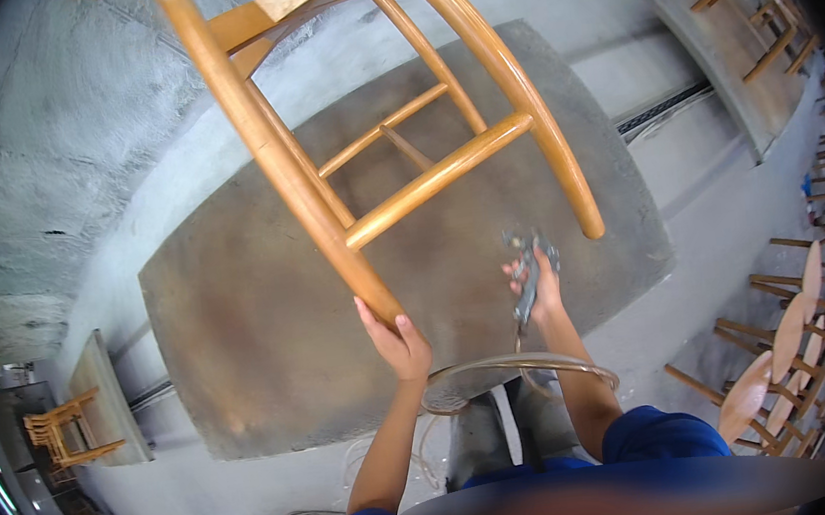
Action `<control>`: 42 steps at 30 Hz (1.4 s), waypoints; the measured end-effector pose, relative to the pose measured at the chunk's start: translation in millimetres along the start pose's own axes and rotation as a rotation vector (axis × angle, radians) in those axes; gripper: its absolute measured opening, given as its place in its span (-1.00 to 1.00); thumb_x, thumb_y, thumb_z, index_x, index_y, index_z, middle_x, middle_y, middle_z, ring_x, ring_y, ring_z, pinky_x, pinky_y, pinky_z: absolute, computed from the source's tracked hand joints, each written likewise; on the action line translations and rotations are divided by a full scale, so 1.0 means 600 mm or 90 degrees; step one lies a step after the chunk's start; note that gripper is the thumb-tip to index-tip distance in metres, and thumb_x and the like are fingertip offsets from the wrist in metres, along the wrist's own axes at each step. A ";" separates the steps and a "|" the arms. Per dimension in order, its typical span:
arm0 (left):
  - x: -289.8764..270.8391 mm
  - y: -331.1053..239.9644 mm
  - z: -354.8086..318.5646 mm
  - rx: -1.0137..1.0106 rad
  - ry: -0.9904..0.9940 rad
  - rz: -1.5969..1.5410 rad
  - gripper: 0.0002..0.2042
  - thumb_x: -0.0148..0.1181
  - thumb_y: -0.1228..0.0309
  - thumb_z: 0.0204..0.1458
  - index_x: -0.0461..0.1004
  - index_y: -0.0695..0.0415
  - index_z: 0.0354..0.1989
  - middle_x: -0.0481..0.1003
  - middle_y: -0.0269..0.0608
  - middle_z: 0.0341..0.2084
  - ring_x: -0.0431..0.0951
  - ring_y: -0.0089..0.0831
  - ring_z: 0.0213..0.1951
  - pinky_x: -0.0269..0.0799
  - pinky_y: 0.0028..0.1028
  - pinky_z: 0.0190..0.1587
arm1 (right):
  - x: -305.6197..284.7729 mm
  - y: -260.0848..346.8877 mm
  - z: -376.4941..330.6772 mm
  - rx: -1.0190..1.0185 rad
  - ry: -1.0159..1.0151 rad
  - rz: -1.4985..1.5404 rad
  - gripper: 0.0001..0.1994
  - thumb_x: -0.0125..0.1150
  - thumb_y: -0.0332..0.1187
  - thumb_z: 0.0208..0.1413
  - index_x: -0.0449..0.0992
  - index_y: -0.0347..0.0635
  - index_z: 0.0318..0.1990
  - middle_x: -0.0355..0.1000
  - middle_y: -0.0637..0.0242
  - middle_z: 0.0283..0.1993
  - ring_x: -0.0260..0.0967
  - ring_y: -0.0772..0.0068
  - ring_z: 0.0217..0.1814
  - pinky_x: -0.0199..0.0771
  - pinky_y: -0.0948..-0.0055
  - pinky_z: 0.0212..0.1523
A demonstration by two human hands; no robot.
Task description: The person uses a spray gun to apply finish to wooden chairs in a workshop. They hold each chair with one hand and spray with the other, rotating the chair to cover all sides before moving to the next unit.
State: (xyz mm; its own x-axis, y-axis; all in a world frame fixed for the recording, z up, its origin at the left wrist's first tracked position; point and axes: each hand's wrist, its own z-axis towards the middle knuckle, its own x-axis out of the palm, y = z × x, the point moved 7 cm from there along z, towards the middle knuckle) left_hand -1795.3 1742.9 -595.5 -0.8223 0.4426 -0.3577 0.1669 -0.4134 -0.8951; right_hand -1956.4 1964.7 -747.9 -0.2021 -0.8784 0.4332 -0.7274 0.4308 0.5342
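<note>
A glossy honey-coloured wooden chair frame (440,182) is tilted in front of me, its rungs and long legs showing and its far end cut off by the top edge. My left hand (400,349) is closed round the near end of its left leg. In my right hand (547,294) is a grey metal spray gun (528,288), held below and left of the right leg's end and apart from it. The gun is slightly blurred. A clear hose (489,362) runs from its handle and loops over my right forearm.
Beneath the chair lies a large stained brown board (257,304). Similar boards bear chairs at the left (64,430) and far right (760,25). Many wooden chair parts (789,344) crowd the right side. A grey wall (51,165) rises at the far left.
</note>
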 end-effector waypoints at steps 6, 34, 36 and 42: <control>0.002 0.028 -0.017 -0.001 0.013 0.026 -0.33 -0.14 0.19 0.30 -0.14 0.42 0.40 0.07 0.33 0.34 0.17 0.20 0.31 0.08 -0.13 0.34 | -0.077 0.001 -0.262 -0.017 0.066 -0.073 -0.61 0.01 0.07 0.29 0.40 -0.08 -0.11 0.49 0.32 -0.32 0.54 0.36 -0.20 0.42 0.48 -0.52; -0.040 0.115 -0.099 -0.109 0.349 0.257 -0.45 0.12 0.23 0.17 0.07 0.23 0.22 0.57 0.12 -0.22 0.59 0.11 -0.22 0.43 -0.02 -0.07 | 0.371 0.313 -0.661 -0.740 0.339 -0.248 -0.34 -0.17 0.25 0.30 0.36 -0.32 -0.01 0.39 0.25 -0.40 0.42 0.46 -0.34 0.10 0.68 -0.69; -0.043 0.120 -0.106 -0.173 0.429 0.296 -0.43 0.13 0.21 0.17 0.08 0.24 0.24 0.55 0.15 -0.14 0.57 0.09 -0.13 0.39 -0.03 0.01 | 0.391 0.333 -0.684 -0.743 0.370 -0.199 -0.34 -0.15 0.24 0.30 0.37 -0.33 -0.02 0.42 0.27 -0.41 0.42 0.50 -0.37 0.12 0.66 -0.68; -0.086 0.001 -0.028 -0.073 0.217 0.004 -0.23 0.13 0.12 0.18 -0.04 0.36 0.39 0.16 0.31 0.30 0.17 0.08 0.34 0.09 -0.15 0.35 | 0.316 0.412 -0.729 -0.877 0.207 -0.201 -0.36 -0.16 0.23 0.31 0.38 -0.30 -0.01 0.39 0.29 -0.40 0.41 0.50 -0.38 0.13 0.69 -0.70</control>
State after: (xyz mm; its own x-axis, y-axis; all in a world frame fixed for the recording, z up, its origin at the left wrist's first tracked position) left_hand -1743.5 1732.8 -582.2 -0.5961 0.6883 -0.4135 0.2472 -0.3327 -0.9101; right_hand -1887.6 1995.0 -216.2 0.1349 -0.9683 0.2100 0.5214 0.2496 0.8160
